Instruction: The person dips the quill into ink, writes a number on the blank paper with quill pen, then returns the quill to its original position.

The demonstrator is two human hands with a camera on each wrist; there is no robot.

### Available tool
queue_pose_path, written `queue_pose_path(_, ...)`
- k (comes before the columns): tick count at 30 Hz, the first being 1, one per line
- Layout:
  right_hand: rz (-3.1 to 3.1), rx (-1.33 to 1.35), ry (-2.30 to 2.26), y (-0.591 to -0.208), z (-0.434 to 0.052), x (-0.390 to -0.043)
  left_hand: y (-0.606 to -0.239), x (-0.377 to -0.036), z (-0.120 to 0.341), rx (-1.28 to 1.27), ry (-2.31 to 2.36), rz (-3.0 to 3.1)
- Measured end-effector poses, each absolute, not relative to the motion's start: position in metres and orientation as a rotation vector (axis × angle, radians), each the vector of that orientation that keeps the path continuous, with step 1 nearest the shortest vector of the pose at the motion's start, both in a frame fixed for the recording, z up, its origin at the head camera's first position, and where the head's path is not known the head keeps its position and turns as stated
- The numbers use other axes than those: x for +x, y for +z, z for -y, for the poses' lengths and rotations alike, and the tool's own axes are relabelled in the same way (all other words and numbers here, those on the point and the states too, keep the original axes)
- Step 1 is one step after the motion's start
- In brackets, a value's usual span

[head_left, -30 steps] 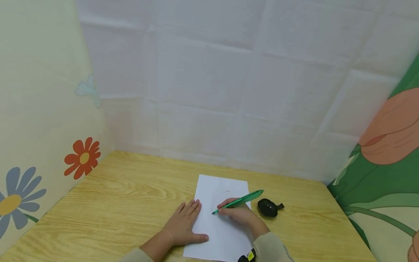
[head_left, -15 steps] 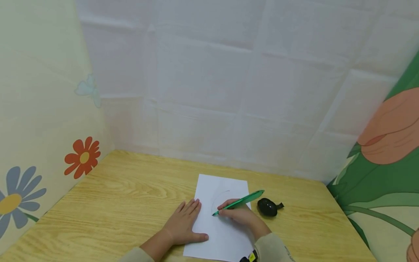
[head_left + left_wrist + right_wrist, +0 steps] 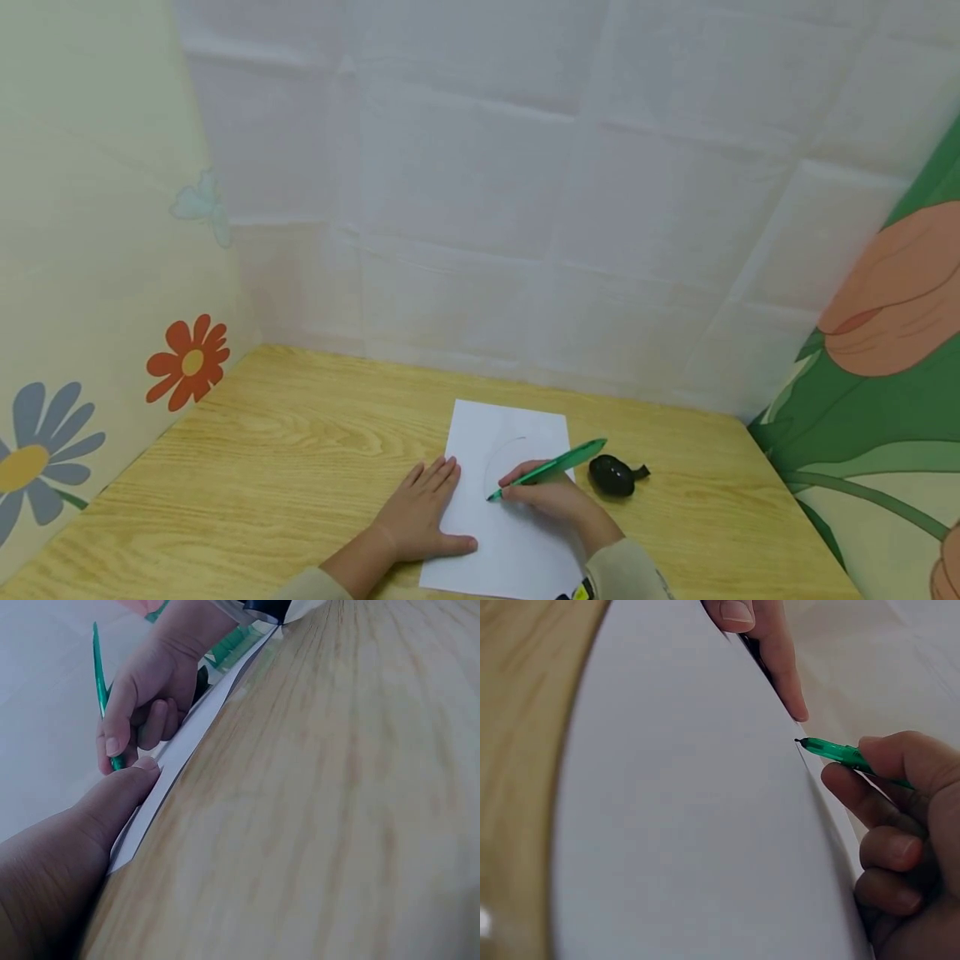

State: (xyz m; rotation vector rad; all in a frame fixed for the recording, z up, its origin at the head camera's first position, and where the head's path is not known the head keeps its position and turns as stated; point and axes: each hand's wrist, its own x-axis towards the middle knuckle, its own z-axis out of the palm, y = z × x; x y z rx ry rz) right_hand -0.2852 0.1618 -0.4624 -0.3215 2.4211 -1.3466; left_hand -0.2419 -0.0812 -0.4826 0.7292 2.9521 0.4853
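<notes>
A white sheet of paper (image 3: 491,546) lies on the table, with a thin curved line drawn on its upper half. My right hand (image 3: 558,500) pinches a green pen (image 3: 566,461) between thumb and fingers. In the right wrist view the dark tip of the green pen (image 3: 832,751) meets the paper (image 3: 675,787). My left hand (image 3: 420,517) rests on the paper's left edge, fingers spread and straight, thumb (image 3: 456,544) lying on the sheet. The left wrist view shows this thumb near the right hand (image 3: 154,690).
A shiny black oval object (image 3: 612,476) with a short tab lies just right of the paper on the wood-grain table (image 3: 315,425). A white sheet hangs behind the table (image 3: 465,208). Flower-printed cloths (image 3: 90,275) stand at both sides.
The pen tip and right hand have moved slightly down the paper, and the curved line has grown longer. My left hand stays where it was.
</notes>
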Motion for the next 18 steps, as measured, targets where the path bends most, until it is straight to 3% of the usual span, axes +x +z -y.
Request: queue_pose_path(18, -2.406, -0.332, -1.363, -0.4625, -0.1637, -0.2794, -0.4823, -0.2408, 0.0824, 0.736, 0.507, -2.949)
